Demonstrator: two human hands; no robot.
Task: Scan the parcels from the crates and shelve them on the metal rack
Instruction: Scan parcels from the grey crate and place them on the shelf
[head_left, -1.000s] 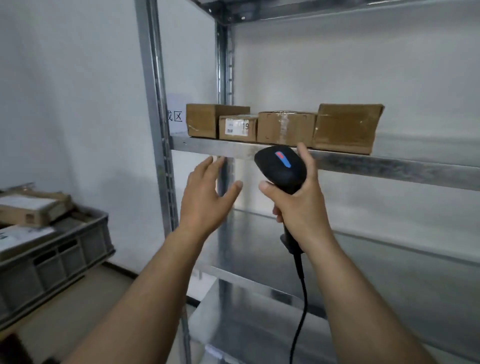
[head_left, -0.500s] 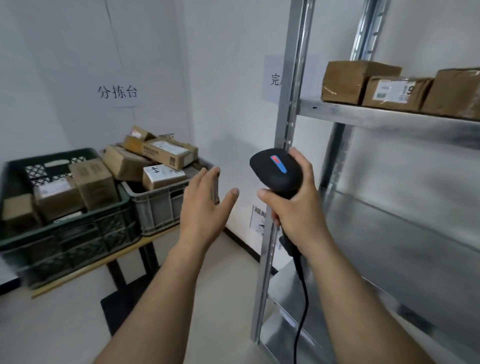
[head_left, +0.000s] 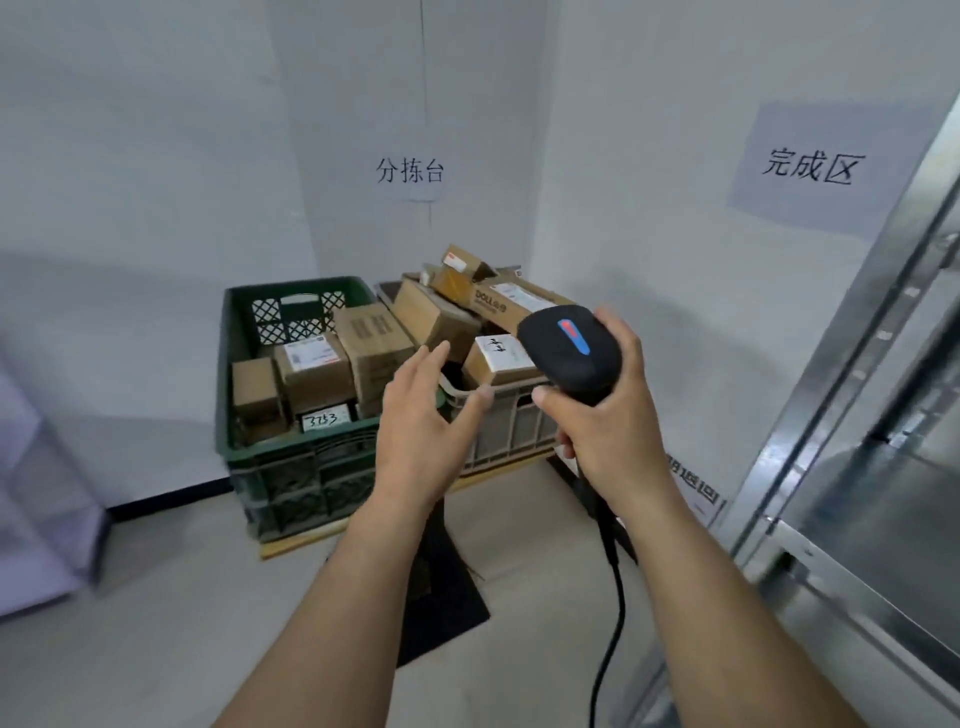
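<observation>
Right hand (head_left: 608, 421) gripped scanner (head_left: 571, 353); left hand (head_left: 426, 415) spread, empty.
Parcel (head_left: 501, 358) at left hand's 2 o'clock looked light, stiff cardboard; grab its sides.

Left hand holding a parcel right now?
No, the left hand is open and empty, while the right hand grips the barcode scanner.
</observation>
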